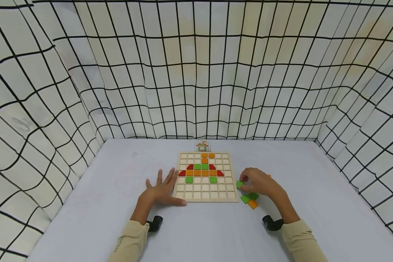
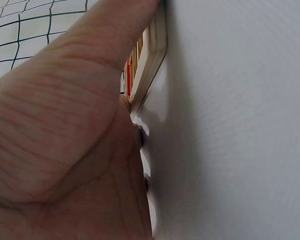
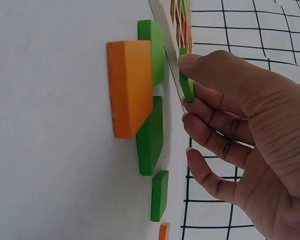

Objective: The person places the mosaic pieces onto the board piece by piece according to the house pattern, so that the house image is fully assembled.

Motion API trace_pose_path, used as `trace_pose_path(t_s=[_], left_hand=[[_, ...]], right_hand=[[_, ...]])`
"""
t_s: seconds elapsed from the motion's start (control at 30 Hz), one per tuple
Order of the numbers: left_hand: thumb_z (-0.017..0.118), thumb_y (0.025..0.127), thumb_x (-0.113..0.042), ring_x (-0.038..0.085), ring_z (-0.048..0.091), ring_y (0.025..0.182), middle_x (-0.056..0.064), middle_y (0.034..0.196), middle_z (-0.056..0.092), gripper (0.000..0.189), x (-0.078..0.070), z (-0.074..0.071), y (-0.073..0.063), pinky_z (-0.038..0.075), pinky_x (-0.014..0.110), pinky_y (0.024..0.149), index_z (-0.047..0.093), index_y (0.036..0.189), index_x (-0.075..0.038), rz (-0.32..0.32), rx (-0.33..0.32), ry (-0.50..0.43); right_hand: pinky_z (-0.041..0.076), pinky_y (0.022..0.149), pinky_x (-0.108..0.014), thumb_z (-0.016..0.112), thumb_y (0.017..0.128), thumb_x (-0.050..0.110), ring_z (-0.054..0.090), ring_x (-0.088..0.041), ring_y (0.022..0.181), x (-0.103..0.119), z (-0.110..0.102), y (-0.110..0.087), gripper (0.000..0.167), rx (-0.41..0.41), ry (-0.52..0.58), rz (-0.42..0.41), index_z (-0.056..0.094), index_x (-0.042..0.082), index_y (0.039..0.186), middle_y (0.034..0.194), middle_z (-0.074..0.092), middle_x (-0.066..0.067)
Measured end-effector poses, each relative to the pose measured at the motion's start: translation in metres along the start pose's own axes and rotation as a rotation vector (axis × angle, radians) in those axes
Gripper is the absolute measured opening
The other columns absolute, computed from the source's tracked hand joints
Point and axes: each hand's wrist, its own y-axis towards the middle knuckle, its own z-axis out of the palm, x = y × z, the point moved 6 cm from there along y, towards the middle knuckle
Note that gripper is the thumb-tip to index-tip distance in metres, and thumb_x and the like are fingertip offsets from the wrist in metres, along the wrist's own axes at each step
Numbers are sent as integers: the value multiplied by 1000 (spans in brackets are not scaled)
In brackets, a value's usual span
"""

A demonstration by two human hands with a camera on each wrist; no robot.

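A wooden grid board (image 1: 203, 198) lies mid-table, bearing green and orange squares, red quarter-round pieces and two orange discs near its top. My left hand (image 1: 163, 191) is spread flat at the board's left side, its thumb along the lower left corner; in the left wrist view the palm (image 2: 65, 150) hides most of the board. Just right of the board, my right hand (image 1: 257, 182) pinches a green square tile (image 3: 186, 75) between thumb and fingers. Below that hand lie loose tiles, among them an orange tile (image 3: 130, 90) resting against green tiles (image 3: 150, 137).
A small pattern card (image 1: 202, 146) lies behind the board. Another green tile (image 3: 160, 196) and an orange one (image 3: 164, 231) lie farther along the white table (image 1: 118, 174). Black netting (image 1: 209, 87) surrounds the table's back and sides.
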Motion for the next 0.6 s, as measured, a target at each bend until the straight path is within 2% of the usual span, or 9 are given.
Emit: trace_pose_path(t_s=[0.27,0.47,0.6], left_hand=[[73,70,-69,44,-19,148,6,166,-7,125,0,-2,-2,-8,80,104,2,159,-17,-2,0,-9],[73,70,-69,45,-18,148,5,166,-6,125,0,-2,-3,-8,80,103,3,159,-17,2,-2,-13],[73,70,-70,45,-19,148,5,166,-7,125,-1,-2,-3,-8,80,103,3,159,-17,4,-1,-12]], right_hand=[[53,79,-29,78,83,26,58,-11,86,15,-2,7,21,-4,24,-49,68,11,94,89,64,5],[52,80,-29,79,81,34,55,-10,84,30,12,22,25,36,38,-41,68,14,92,88,63,7],[52,78,-26,79,82,36,55,-8,83,42,17,29,26,23,14,-103,69,15,92,88,63,8]])
